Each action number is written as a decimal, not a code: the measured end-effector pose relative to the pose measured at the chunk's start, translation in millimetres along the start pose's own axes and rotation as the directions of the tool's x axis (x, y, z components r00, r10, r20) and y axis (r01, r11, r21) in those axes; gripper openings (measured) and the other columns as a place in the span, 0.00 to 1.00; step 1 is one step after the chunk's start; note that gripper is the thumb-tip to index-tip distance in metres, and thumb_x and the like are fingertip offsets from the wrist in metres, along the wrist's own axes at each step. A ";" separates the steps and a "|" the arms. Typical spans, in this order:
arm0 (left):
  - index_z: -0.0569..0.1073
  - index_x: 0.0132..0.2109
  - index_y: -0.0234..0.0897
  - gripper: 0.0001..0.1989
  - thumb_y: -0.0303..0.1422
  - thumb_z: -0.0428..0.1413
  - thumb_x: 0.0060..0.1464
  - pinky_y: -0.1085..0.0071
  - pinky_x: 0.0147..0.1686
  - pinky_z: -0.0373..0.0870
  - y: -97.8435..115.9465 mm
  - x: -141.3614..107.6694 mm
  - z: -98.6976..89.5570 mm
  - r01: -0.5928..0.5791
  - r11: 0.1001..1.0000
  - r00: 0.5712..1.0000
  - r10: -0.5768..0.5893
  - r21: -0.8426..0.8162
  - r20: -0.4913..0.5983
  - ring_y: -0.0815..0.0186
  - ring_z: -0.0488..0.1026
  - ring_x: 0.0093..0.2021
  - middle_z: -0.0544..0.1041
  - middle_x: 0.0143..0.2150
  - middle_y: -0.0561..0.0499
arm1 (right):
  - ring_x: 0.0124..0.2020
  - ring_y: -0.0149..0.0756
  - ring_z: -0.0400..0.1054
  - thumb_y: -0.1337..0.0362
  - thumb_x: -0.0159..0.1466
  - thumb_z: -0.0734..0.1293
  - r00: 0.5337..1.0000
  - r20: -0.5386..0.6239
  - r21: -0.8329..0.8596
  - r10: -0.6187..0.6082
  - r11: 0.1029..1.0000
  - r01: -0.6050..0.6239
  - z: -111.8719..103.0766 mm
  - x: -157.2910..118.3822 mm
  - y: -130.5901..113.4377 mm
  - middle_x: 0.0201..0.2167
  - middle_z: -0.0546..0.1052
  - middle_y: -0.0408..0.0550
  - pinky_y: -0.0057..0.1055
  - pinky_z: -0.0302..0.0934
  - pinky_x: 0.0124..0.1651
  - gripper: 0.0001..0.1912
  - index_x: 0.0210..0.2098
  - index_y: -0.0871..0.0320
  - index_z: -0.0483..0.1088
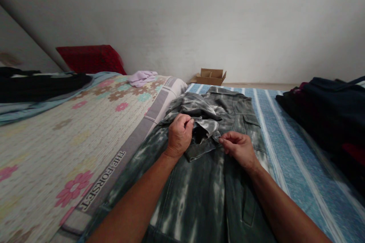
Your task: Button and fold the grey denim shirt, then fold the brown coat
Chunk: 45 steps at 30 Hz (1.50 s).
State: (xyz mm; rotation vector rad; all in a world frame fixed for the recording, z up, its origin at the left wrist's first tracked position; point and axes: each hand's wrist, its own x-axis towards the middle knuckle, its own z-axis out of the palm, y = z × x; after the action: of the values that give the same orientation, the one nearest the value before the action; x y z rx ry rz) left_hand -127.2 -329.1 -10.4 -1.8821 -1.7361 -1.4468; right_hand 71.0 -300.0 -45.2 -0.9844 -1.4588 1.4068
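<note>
A dark green-grey denim jacket with pale tie-dye streaks (182,193) lies spread out in front of me, its collar at the far end. One sleeve is folded over the middle, and its cuff opening faces me. My left hand (180,133) pinches the cuff's edge on the left. On the right, my right hand (238,147) grips the cuff's tab end between thumb and fingertips, beside a buttonhole. The cuff (209,127) is held partly raised between both hands, its dark inside showing.
A flowered mattress (94,129) adjoins on the left, with dark clothes (42,86), a lilac cloth (142,78) and a red object (91,59). Dark folded clothes (330,110) pile up on the striped blue sheet (299,159). An open cardboard box (211,77) stands by the wall.
</note>
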 end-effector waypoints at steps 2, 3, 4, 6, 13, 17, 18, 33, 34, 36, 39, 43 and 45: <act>0.67 0.30 0.38 0.07 0.29 0.50 0.56 0.69 0.38 0.67 1.0 -0.6 0.4 -0.002 1.000 1.000 0.002 0.001 0.010 0.65 0.69 0.34 0.71 0.30 0.50 | 0.13 0.25 0.54 0.54 0.49 0.72 0.999 0.019 -0.006 -0.025 1.000 0.025 -1.4 -2.3 -5.1 0.11 0.65 0.39 0.25 0.48 0.17 0.15 0.18 0.58 0.69; 0.67 0.30 0.38 0.07 0.29 0.50 0.56 0.69 0.38 0.67 1.8 -1.1 0.8 -0.006 1.000 1.000 0.006 -0.002 0.019 0.65 0.70 0.34 0.71 0.30 0.50 | 0.13 0.25 0.55 0.54 0.50 0.72 0.999 0.039 -0.003 -0.038 0.999 0.038 -2.0 -3.6 -7.3 0.11 0.65 0.39 0.25 0.48 0.17 0.15 0.18 0.58 0.69; 0.67 0.30 0.38 0.07 0.29 0.50 0.56 0.70 0.38 0.67 2.6 -1.7 1.3 -0.013 1.000 1.000 0.013 -0.007 0.028 0.65 0.70 0.34 0.71 0.30 0.50 | 0.13 0.25 0.55 0.54 0.51 0.72 0.997 0.063 0.005 -0.049 0.999 0.049 -2.2 -4.9 -9.2 0.11 0.66 0.40 0.25 0.49 0.17 0.15 0.18 0.58 0.70; 0.68 0.30 0.38 0.07 0.28 0.49 0.56 0.69 0.38 0.67 4.5 -2.9 2.6 -0.036 0.999 0.998 0.037 -0.023 0.048 0.65 0.70 0.34 0.72 0.31 0.50 | 0.14 0.25 0.57 0.54 0.52 0.72 0.991 0.121 0.039 -0.061 0.998 0.056 -1.2 -7.5 -11.8 0.12 0.67 0.40 0.25 0.51 0.17 0.14 0.20 0.58 0.72; 0.70 0.33 0.37 0.07 0.27 0.49 0.56 0.69 0.41 0.68 8.8 -4.6 4.0 -0.022 0.991 0.989 0.041 -0.133 0.142 0.65 0.72 0.38 0.74 0.35 0.48 | 0.14 0.25 0.56 0.55 0.55 0.71 0.959 0.266 0.017 -0.101 0.995 0.100 11.3 -12.9 -10.6 0.14 0.67 0.38 0.24 0.52 0.18 0.22 0.46 0.58 0.75; 0.71 0.32 0.36 0.07 0.28 0.49 0.56 0.70 0.40 0.67 10.3 -4.0 3.4 0.058 0.982 0.970 -0.012 -0.181 0.242 0.66 0.72 0.37 0.75 0.34 0.49 | 0.16 0.25 0.53 0.58 0.58 0.68 0.960 0.151 -0.102 -0.235 0.963 0.251 15.2 -11.1 -3.7 0.14 0.62 0.35 0.25 0.50 0.20 0.24 0.53 0.59 0.70; 0.71 0.32 0.36 0.07 0.28 0.49 0.55 0.71 0.39 0.67 10.5 -3.7 3.3 0.081 0.979 0.964 -0.029 -0.187 0.265 0.66 0.72 0.36 0.75 0.34 0.49 | 0.16 0.25 0.52 0.58 0.59 0.67 0.956 0.125 -0.136 -0.266 0.950 0.283 15.5 -10.4 -1.6 0.15 0.61 0.35 0.25 0.50 0.21 0.24 0.53 0.59 0.70; 0.75 0.31 0.36 0.08 0.35 0.55 0.50 0.76 0.25 0.62 9.2 -2.4 1.4 0.502 0.816 0.816 -0.338 -0.286 0.468 0.70 0.66 0.24 0.73 0.25 0.55 | 0.18 0.26 0.56 0.58 0.58 0.67 0.970 0.090 -0.055 -0.226 0.971 0.231 20.4 -8.6 -1.8 0.16 0.63 0.36 0.24 0.53 0.22 0.24 0.54 0.58 0.68; 0.75 0.31 0.36 0.08 0.35 0.55 0.50 0.76 0.25 0.62 9.8 -2.4 1.1 0.514 0.807 0.808 -0.341 -0.291 0.481 0.70 0.66 0.24 0.73 0.25 0.55 | 0.17 0.26 0.56 0.58 0.58 0.68 0.972 0.081 -0.041 -0.221 0.974 0.225 20.9 -8.8 -2.7 0.15 0.63 0.35 0.24 0.53 0.21 0.24 0.53 0.58 0.69; 0.75 0.32 0.36 0.08 0.36 0.55 0.50 0.76 0.24 0.61 11.3 -2.5 0.4 0.537 0.784 0.791 -0.340 -0.311 0.509 0.71 0.66 0.24 0.73 0.25 0.55 | 0.17 0.26 0.56 0.58 0.58 0.68 0.976 0.075 -0.024 -0.202 0.979 0.205 21.6 -9.0 -3.2 0.15 0.64 0.36 0.24 0.53 0.21 0.24 0.53 0.58 0.69; 0.74 0.31 0.35 0.09 0.37 0.55 0.49 0.76 0.23 0.59 13.5 -2.7 -0.6 0.572 0.746 0.764 -0.333 -0.342 0.552 0.71 0.64 0.22 0.71 0.23 0.55 | 0.16 0.25 0.56 0.58 0.58 0.68 0.980 0.097 -0.018 -0.173 0.984 0.175 21.6 -8.7 -1.8 0.16 0.65 0.36 0.24 0.52 0.20 0.26 0.55 0.58 0.68; 0.71 0.28 0.35 0.10 0.38 0.56 0.48 0.76 0.22 0.57 15.4 -4.1 -0.1 0.622 0.679 0.729 -0.322 -0.389 0.604 0.73 0.60 0.21 0.67 0.21 0.57 | 0.18 0.26 0.57 0.58 0.58 0.68 0.978 0.124 -0.029 -0.170 0.984 0.175 21.4 -7.5 0.8 0.16 0.65 0.36 0.25 0.53 0.21 0.27 0.55 0.58 0.68; 0.71 0.29 0.34 0.10 0.38 0.57 0.48 0.77 0.22 0.57 15.9 -5.3 0.8 0.653 0.635 0.707 -0.315 -0.413 0.633 0.73 0.60 0.21 0.67 0.21 0.57 | 0.18 0.26 0.57 0.58 0.57 0.68 0.976 0.136 -0.035 -0.170 0.984 0.176 21.7 -6.9 2.2 0.17 0.65 0.37 0.25 0.54 0.23 0.26 0.54 0.59 0.69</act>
State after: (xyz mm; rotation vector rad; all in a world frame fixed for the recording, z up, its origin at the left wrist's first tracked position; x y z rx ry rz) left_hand -112.4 -336.6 -7.6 -2.3897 -2.4214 -2.0748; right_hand 52.6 -313.4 -47.6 -0.7836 -1.6406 1.3366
